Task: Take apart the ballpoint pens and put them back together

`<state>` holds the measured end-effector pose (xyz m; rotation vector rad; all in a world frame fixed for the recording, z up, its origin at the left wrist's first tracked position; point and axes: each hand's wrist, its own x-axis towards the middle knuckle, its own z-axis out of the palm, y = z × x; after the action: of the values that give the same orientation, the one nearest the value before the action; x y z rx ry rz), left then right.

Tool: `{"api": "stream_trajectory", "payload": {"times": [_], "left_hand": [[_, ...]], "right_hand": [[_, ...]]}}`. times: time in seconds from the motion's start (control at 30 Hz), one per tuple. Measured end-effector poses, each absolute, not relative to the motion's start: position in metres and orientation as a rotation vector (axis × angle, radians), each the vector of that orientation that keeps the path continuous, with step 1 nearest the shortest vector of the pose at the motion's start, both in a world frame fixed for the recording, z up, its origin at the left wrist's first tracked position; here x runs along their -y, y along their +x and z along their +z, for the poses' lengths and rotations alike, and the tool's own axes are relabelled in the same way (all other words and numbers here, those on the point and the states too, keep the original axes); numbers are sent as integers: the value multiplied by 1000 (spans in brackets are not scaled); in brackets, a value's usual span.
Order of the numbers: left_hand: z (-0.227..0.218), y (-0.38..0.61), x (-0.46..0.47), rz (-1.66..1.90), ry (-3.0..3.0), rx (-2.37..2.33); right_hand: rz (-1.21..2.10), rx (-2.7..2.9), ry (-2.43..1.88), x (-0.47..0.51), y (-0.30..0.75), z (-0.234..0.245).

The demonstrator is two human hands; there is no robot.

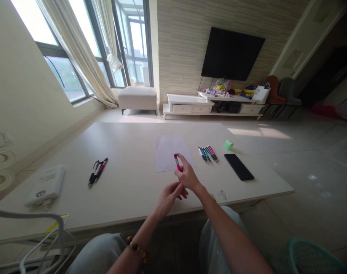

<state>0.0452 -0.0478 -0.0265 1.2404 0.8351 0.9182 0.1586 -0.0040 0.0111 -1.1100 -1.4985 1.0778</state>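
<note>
My right hand (187, 176) is closed round a pinkish-red pen (177, 163), held nearly upright above the table. Its forefinger reaches the pen's dark top end. Just below, my left hand (171, 194) has its thumb and forefinger drawn together by the right hand, with the other fingers loosely bent; what lies between them is hidden. Behind the pen lies a white sheet of paper (170, 146). To the right of the sheet, several coloured pens (208, 155) lie side by side. On the left, several black, white and purple pens (97, 172) form another group.
The white table (127, 152) also bears a black phone (238, 166), a small green-and-white object (228, 144) and a white box-shaped device (47, 184) with a cable. A teal basket (313, 255) stands on the floor at lower right.
</note>
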Motion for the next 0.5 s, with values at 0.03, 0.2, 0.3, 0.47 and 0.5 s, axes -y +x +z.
{"api": "stream_trajectory", "payload": {"times": [0.03, 0.2, 0.3, 0.47, 0.5], "left_hand": [[-27, 45, 48, 910, 1231, -825], [-22, 39, 45, 913, 1246, -825], [-17, 33, 40, 997, 1287, -918], [-17, 33, 31, 1009, 1409, -1089], [-19, 34, 32, 996, 1417, -1104]], "right_hand": [[1059, 1510, -1120, 4, 158, 11], [1039, 1531, -1108, 5, 156, 13], [1058, 1536, -1126, 6, 155, 9], [985, 1636, -1246, -4, 168, -4], [900, 1648, -1297, -11, 175, -6]]}}
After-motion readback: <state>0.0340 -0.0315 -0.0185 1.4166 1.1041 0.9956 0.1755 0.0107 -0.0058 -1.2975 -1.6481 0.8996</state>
